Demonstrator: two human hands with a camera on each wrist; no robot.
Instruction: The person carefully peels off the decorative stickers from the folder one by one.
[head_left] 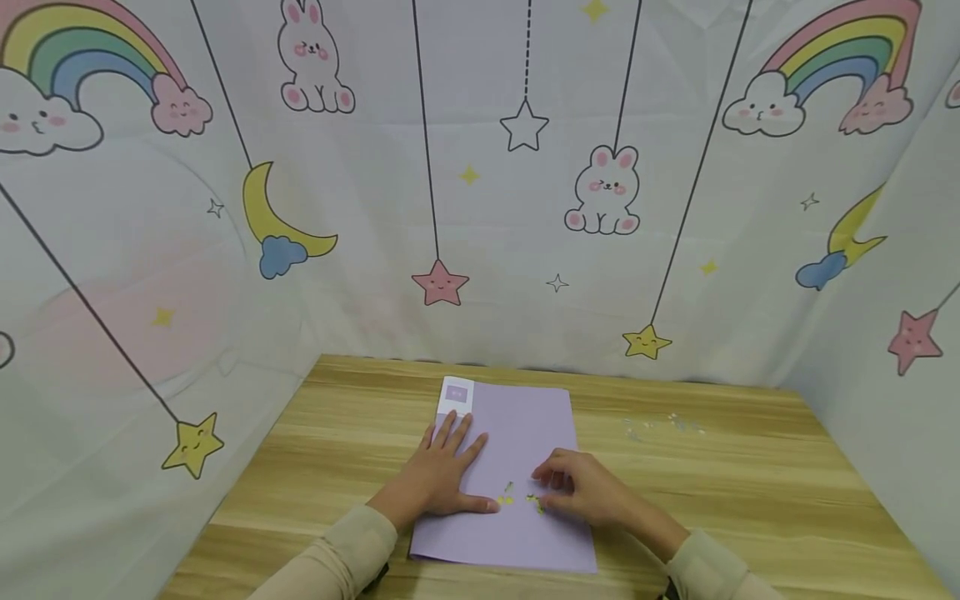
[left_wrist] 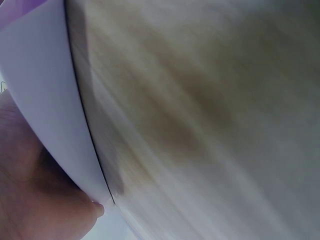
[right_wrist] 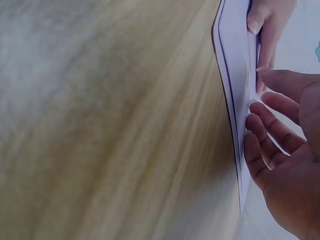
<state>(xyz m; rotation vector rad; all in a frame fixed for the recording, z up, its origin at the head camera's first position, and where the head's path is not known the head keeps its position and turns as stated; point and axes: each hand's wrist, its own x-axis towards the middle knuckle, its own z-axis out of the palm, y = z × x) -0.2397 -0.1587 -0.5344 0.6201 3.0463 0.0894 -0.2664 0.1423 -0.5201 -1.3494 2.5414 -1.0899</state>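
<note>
A lilac sheet of paper (head_left: 517, 533), more than one layer thick at its edge in the right wrist view, lies on the wooden table. My left hand (head_left: 444, 475) rests flat on its left side, fingers spread, its thumb beside small yellow bits (head_left: 506, 501). Over the right half, my right hand (head_left: 581, 487) has loosely bent fingers, with thumb and forefinger apart. Close to that thumb are more small yellow-green bits (head_left: 536, 502). In the right wrist view, fingertips (right_wrist: 250, 120) of this hand are right at the paper's surface.
A white label (head_left: 456, 395) with a purple square sits at the sheet's upper left corner. Several tiny pale bits (head_left: 678, 423) lie on the wooden table (head_left: 712, 492) at the back right. A printed cloth (head_left: 375, 208) hangs behind and on both sides.
</note>
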